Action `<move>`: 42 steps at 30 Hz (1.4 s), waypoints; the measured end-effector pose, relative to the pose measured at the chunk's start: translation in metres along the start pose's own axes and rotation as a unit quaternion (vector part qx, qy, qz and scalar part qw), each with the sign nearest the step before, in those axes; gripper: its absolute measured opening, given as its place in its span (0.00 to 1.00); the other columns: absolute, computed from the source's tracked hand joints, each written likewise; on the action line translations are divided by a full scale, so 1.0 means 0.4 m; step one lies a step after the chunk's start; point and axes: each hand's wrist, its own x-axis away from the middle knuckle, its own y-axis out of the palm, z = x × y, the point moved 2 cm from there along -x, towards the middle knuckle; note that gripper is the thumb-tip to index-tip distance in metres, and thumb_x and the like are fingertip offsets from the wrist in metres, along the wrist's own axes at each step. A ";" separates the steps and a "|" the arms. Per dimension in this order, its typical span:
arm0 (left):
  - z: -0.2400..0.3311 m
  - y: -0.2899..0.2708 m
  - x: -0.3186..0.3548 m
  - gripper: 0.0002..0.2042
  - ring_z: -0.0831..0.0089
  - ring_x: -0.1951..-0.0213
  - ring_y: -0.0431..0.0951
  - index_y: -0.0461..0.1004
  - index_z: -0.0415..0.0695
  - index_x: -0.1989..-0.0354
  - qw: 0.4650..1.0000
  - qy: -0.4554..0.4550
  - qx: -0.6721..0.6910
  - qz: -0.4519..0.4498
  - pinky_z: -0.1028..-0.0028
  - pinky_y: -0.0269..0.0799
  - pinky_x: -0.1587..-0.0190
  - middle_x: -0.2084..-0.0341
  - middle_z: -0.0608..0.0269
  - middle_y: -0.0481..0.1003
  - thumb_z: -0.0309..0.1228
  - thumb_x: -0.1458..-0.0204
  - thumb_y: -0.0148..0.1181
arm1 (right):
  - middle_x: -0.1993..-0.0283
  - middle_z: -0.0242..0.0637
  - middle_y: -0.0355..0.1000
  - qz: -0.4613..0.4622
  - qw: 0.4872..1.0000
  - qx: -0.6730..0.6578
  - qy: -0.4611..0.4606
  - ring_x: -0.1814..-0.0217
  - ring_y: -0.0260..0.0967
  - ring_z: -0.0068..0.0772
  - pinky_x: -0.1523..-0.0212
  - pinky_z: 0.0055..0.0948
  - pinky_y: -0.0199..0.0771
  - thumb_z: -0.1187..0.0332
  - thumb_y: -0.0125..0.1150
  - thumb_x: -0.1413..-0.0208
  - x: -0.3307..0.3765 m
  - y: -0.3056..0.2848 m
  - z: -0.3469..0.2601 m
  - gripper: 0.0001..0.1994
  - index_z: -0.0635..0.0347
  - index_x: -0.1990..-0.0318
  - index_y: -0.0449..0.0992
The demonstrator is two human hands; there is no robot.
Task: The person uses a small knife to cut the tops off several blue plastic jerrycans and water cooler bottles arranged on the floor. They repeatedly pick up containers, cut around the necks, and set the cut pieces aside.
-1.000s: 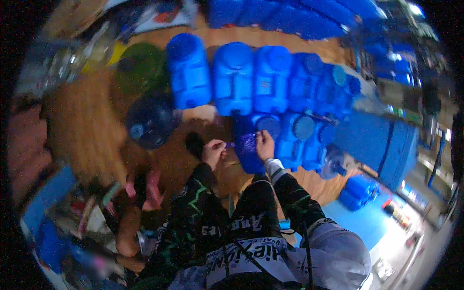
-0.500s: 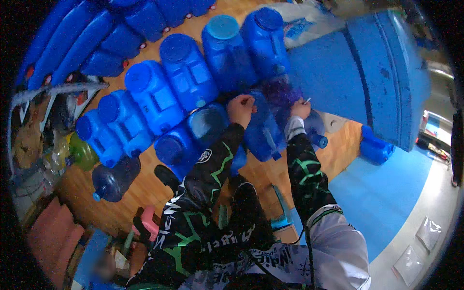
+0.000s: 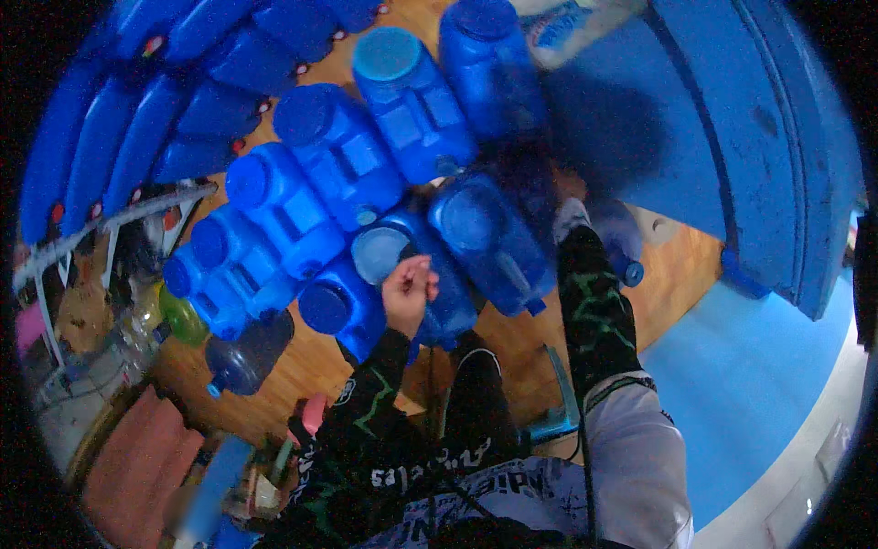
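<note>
My left hand (image 3: 409, 291) hovers over the near row of blue water jugs, its fingers curled together; anything inside them is too small to make out. Close behind it is a blue jug with a pale round lid (image 3: 380, 255), and to its left stands a jug with a dark blue lid (image 3: 323, 306). My right hand (image 3: 569, 188) reaches into deep shadow beside a dark purple bundle (image 3: 518, 174), and its fingers cannot be made out. Between the two hands lies another blue jug (image 3: 480, 220) with a small spout at its near end.
A large blue bin (image 3: 640, 119) fills the right side. Several more blue jugs (image 3: 338, 156) form a slanting row. Long blue containers (image 3: 101, 156) stack at far left. A clear bluish bottle (image 3: 625, 240) lies right of my right hand, and a green bottle (image 3: 186, 316) at left.
My left hand has drawn back toward me and to the left. The right hand has gone a little farther into shadow; the small white stick it held no longer shows. The view has shifted.
</note>
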 end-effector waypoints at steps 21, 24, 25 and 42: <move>-0.036 -1.585 0.160 0.12 0.73 0.66 0.75 0.67 0.43 0.57 0.965 0.113 -0.080 0.222 0.71 0.70 0.64 0.68 0.61 0.73 0.30 0.48 0.56 | 0.66 0.37 0.75 -0.387 0.753 -0.213 -0.488 0.64 0.70 0.24 0.61 0.23 0.69 0.75 0.58 0.51 1.705 0.821 -1.457 0.09 0.70 0.62 0.76; -0.085 -1.787 0.176 0.10 0.73 0.69 0.75 0.67 0.42 0.58 0.930 0.187 -0.085 0.303 0.73 0.70 0.67 0.71 0.62 0.74 0.27 0.49 0.55 | 0.66 0.42 0.75 -0.455 0.709 -0.160 -0.514 0.65 0.72 0.30 0.62 0.28 0.70 0.71 0.59 0.52 1.840 0.977 -1.585 0.10 0.70 0.63 0.75; -0.106 -1.844 0.172 0.10 0.74 0.70 0.75 0.67 0.42 0.59 0.932 0.178 0.004 0.315 0.74 0.70 0.67 0.72 0.62 0.74 0.26 0.49 0.55 | 0.67 0.44 0.75 -0.469 0.707 -0.135 -0.512 0.65 0.73 0.33 0.62 0.29 0.71 0.71 0.59 0.53 1.871 1.018 -1.624 0.11 0.70 0.64 0.75; -0.099 -2.185 0.018 0.17 0.55 0.59 0.73 0.73 0.44 0.57 0.859 0.141 -0.062 0.488 0.64 0.68 0.56 0.63 0.52 0.74 0.30 0.59 0.60 | 0.68 0.50 0.73 -0.067 0.542 0.350 -0.761 0.64 0.73 0.51 0.62 0.45 0.74 0.67 0.50 0.53 1.993 1.206 -1.930 0.10 0.61 0.71 0.77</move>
